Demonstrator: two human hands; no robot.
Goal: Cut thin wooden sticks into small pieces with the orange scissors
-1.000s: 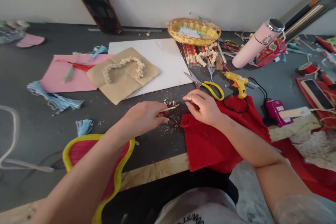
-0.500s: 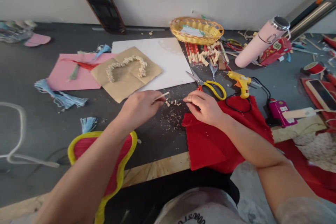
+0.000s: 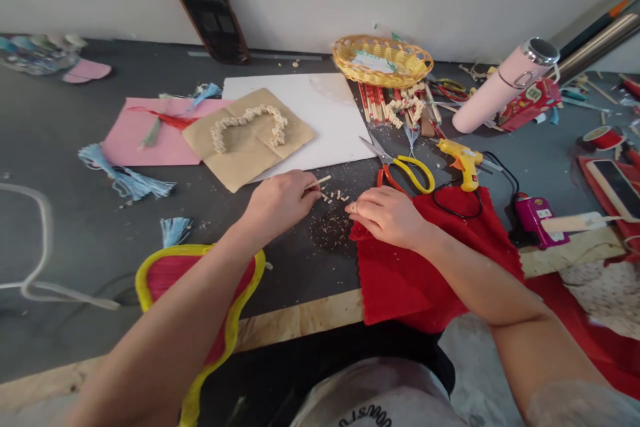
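- Two bare hands work over the dark grey table top; the left hand is curled nearly closed, pinching a thin pale wooden stick whose free end points up and to the right
- Half a second ago that stick was held the same way; a second ago it lay lower and flatter, nearer the right hand
- The right hand is loosely curled with its fingertips together at the edge of the red felt cloth, and seems to pinch a tiny pale bit, though that is too small to tell for sure; it has barely shifted
- Small cut wooden bits lie between the two hands, with sawdust just below them
- A woven yellow basket at the back of the table holds a pale blue-and-white paper piece
- Yellow-handled scissors lie near the right hand
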